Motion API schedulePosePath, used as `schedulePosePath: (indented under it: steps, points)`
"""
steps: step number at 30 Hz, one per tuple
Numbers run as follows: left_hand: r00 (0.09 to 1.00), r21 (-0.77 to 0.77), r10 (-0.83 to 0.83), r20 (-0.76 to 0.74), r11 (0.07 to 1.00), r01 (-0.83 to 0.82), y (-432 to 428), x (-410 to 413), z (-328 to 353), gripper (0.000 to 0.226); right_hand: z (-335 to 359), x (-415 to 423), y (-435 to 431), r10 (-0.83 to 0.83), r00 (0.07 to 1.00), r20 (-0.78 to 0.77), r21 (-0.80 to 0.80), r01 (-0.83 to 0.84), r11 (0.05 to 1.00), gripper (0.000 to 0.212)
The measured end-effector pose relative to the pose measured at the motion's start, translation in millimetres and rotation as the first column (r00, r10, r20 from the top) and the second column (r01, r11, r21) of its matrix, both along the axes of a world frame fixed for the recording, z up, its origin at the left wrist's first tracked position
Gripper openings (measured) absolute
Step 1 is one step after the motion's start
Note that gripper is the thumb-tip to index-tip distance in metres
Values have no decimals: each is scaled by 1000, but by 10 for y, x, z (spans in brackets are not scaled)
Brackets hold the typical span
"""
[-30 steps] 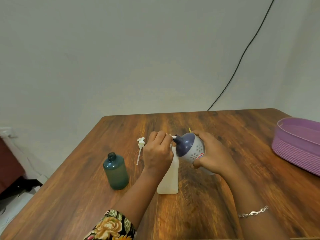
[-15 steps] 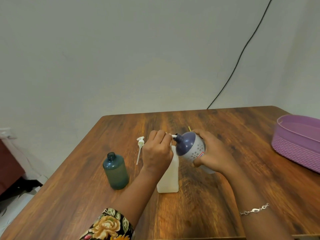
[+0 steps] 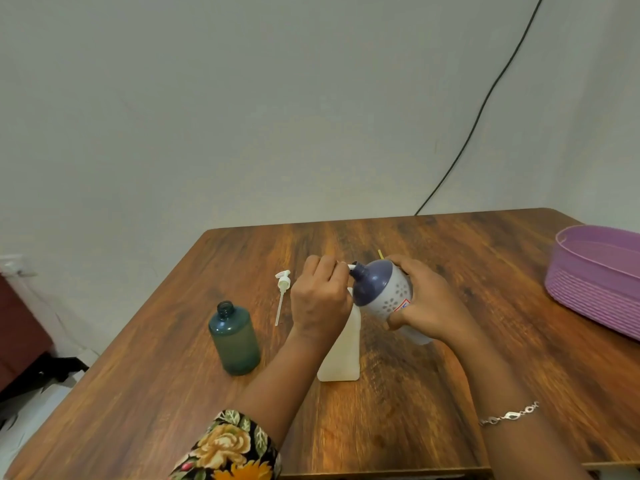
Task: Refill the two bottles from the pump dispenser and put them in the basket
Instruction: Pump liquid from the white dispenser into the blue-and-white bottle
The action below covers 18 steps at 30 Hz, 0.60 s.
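1. Wall: plain and pale, fills the upper half. A black cable runs down it to the table's far edge.
2. Table: dark wood grain, rounded far corners. Near edge cut off by the frame. The floor clutter at left is too dim to read.
3. Basket: purple, ribbed, on the table's right side, well apart from my hands. Its right part is out of frame.
4. White bottle: upright at mid-table. My left wrist hides its neck and mouth.
5. Green bottle: upright, uncapped, left of the white one.
6. Pump dispenser: navy top, tilted, nozzle pointing left above the white bottle. My right hand grips its body and covers the base.
7. Left hand: fingers curled round the dispenser's white spout tip. The contact itself is hidden.
8. Loose pump head: white, with its tube, lying flat beyond the green bottle.
9. Yellow sliver behind the dispenser: cannot identify.
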State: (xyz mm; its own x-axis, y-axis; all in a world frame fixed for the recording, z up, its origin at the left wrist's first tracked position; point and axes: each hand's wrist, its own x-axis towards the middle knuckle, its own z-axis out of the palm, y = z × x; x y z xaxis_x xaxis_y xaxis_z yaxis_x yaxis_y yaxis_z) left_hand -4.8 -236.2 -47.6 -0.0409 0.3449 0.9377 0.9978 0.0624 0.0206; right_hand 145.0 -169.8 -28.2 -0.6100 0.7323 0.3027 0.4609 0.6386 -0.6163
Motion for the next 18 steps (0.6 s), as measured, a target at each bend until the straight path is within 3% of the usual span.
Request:
schedulePosePath:
  steps: [3,6,14,18]
  points:
    - [1000,-20,-12,-25,1000,12,-55,-6,55,23,23,10,-2,-1,1000,-16,-17,1,1000,85]
    - [999,-33,-20,-35,999,19,-80,-4,110,24,45,3,5,-6,999,-34,-20,5,1000,86]
    - [992,54,-56,109,997,51,-11,-15,6,22,27,-23,-11,13,1000,10,-9,-13,1000,84]
    - [991,50,-84,101,996,79,-4,-44,58,19,47,-6,19,5,1000,-9,-18,-5,1000,83]
